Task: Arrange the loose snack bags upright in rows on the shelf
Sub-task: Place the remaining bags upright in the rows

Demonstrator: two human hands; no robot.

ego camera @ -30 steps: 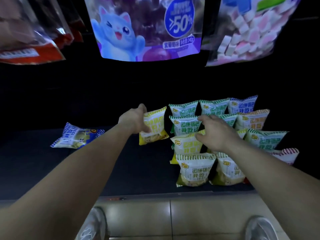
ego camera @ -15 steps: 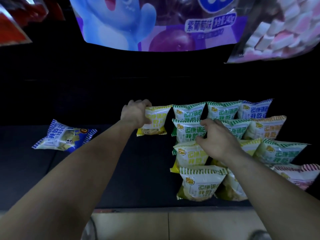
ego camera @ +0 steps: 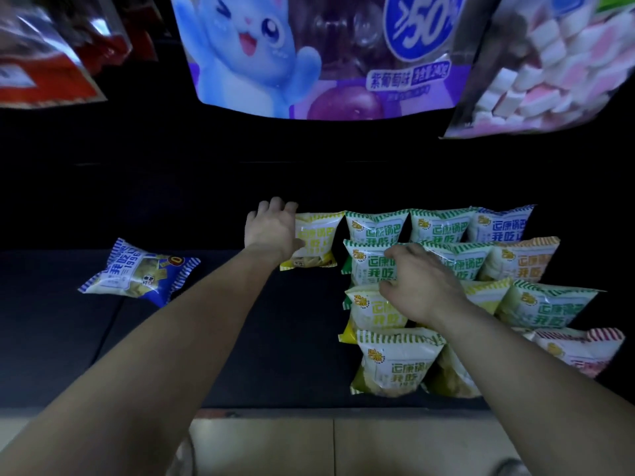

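Left hand (ego camera: 271,231) reaches to the back of the dark shelf (ego camera: 240,338) and pinches the yellow bag (ego camera: 318,242) at its left edge, thumb on the front and fingers behind the top corner. The yellow bag stands upright at the left end of the back row, just beside a green bag (ego camera: 376,228); that row runs on rightward through another green one to a blue-striped bag (ego camera: 501,225).

Right hand (ego camera: 422,283) is over the second row, fingers curled onto the front of the second-row green bag (ego camera: 366,266), thumb low near its bottom edge. Cannot tell whether it really pinches that bag or only rests on it, since the hand covers the contact.

An orange bag (ego camera: 522,259) ends the second row on the right. Two more rows stand nearer the shelf lip, with a yellow-green front bag (ego camera: 395,362) at front left and a red-striped bag (ego camera: 580,352) at front right, tilted.

A loose blue bag (ego camera: 141,273) lies flat on the shelf, well apart to the left of the rows.

Above hang a purple cat bag (ego camera: 309,56), a marshmallow bag (ego camera: 549,70) and a red bag (ego camera: 44,63). Tiled floor (ego camera: 343,448) shows below the shelf edge.
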